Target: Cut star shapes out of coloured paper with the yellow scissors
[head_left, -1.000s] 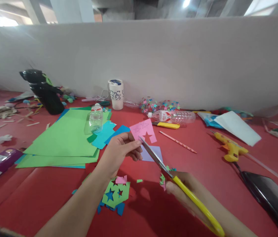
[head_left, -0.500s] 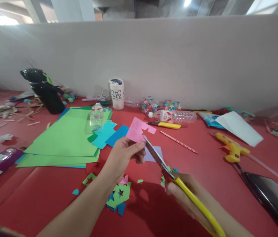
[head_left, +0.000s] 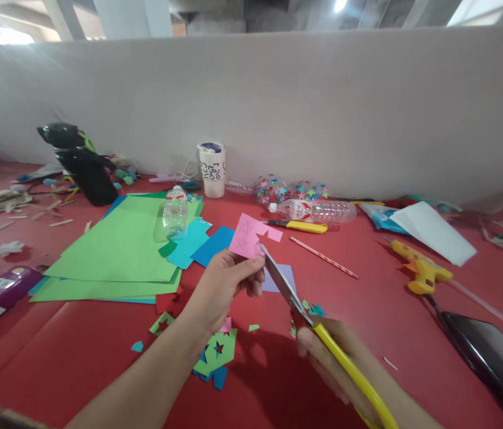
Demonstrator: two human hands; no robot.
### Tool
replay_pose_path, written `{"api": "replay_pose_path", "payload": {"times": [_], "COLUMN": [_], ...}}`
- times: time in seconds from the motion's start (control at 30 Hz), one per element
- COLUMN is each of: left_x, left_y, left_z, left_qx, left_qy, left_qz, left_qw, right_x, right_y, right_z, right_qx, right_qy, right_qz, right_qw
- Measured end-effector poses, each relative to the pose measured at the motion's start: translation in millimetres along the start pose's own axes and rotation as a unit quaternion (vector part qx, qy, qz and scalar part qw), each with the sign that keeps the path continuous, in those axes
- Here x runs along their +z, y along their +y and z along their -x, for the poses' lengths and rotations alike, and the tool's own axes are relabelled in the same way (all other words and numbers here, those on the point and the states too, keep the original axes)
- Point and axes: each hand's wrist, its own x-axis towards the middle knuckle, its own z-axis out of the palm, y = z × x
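Note:
Between the thumb and fingers of my left hand [head_left: 228,279] is a piece of pink paper [head_left: 244,233], with star outlines drawn on it and a star-shaped notch in its right side. My right hand [head_left: 329,351] is wrapped round the yellow handles of a pair of scissors [head_left: 284,285]. The blade tips lie at the paper's lower edge, close to my left thumb; the blades look nearly closed. Small cut stars [head_left: 316,310] lie beyond my right hand. Under my left forearm are green scraps [head_left: 221,353] with star-shaped holes.
Green paper sheets [head_left: 112,244] lie at left, a clear bottle [head_left: 175,213] on them. Behind stand a black flask [head_left: 84,173] and a white cup [head_left: 212,173]. A yellow cutter [head_left: 307,227] and another bottle [head_left: 322,211] lie ahead. A yellow glue gun [head_left: 421,265] is at right.
My right hand and the scissors have shifted slightly, uncovering more of the small stars. The pink paper stays in my left hand, almost unmoved.

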Motion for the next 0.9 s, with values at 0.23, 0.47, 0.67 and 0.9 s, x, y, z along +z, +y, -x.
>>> {"api": "replay_pose_path", "payload": {"times": [0.23, 0.47, 0.67, 0.9], "left_x": [-1.1, -2.6, -2.9, -4.3], "left_y": [0.8, 2.7, 4.4, 4.0], "left_z": [-1.3, -0.5, 0.1, -1.0], "left_qx": [-0.001, 0.002, 0.002, 0.029], "left_qy": [-0.004, -0.011, -0.010, 0.015], "left_qz": [0.007, 0.002, 0.000, 0.001], "left_qw": [1.000, 1.000, 1.000, 0.999], "right_x": [-1.3, -2.5, -3.6, -4.1], "right_y": [-7.9, -9.3, -8.1, -4.0], "right_z": [-0.7, -2.5, -3.0, -4.4], "right_qx": [0.027, 0.003, -0.025, -0.035], "right_qy": [0.003, 0.024, 0.024, 0.033], "right_qz": [0.017, 0.051, 0.070, 0.072], "right_qw": [0.999, 0.998, 0.997, 0.996]}}
